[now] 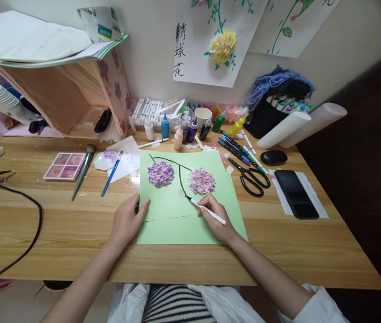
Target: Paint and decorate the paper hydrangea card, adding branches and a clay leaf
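I have the green sheet [163, 232] lying flat near the middle of the table [76, 242], between the two hands. Two crumpled-paper blooms sit on its upper half: the purple bloom [161, 174] to the left and the pinker bloom [201, 181] to the right, with a dark branch drawn above and between them. One curved stroke drops from that branch, and the black tip of the white marker [216, 217] meets its lower end. On my feed the right hand [220, 228] rests over the sheet's right half, just below the pinker bloom, its fingers bent and pinched together on the marker, whose back end slants toward the lower right. Its forearm runs up from the lower right, out of a white sleeve [314, 305]. The left hand [126, 218] I see at the sheet's left edge, lower than the purple bloom; it grips no tool, and its thumb reaches apart from the fingers onto the paper. That forearm slants in from the lower left. Farther out, I see the blue brush [111, 175] above the left hand and the black scissors [243, 169] just beyond the sheet's right edge, with the dark phone [296, 194] past them. Behind the sheet stand small paint bottles [165, 128], near the wall.
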{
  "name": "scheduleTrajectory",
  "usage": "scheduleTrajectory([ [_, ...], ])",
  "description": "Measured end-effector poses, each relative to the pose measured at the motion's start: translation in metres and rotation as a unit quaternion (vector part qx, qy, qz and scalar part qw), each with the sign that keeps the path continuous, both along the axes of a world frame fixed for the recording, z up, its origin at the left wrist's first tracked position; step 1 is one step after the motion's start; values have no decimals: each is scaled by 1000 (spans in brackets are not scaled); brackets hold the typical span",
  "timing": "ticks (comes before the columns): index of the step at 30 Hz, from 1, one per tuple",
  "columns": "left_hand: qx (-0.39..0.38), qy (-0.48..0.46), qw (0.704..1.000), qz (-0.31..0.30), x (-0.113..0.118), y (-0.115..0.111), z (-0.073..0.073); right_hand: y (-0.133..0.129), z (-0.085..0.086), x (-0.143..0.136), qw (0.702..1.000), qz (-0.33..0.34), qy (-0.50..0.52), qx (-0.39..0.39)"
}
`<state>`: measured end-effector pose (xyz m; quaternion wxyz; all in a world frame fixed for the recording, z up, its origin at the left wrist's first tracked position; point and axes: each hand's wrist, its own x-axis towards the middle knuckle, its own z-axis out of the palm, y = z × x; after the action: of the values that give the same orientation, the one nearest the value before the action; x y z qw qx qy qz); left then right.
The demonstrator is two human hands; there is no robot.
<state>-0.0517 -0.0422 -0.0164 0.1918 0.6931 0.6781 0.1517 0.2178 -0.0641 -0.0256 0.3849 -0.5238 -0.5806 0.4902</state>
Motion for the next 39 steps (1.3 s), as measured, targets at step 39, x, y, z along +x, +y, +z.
scheduleTrajectory([
  [39,-3,-92,996,12,-3,0,-2,-2,-3,2,996,-17,68,55],
])
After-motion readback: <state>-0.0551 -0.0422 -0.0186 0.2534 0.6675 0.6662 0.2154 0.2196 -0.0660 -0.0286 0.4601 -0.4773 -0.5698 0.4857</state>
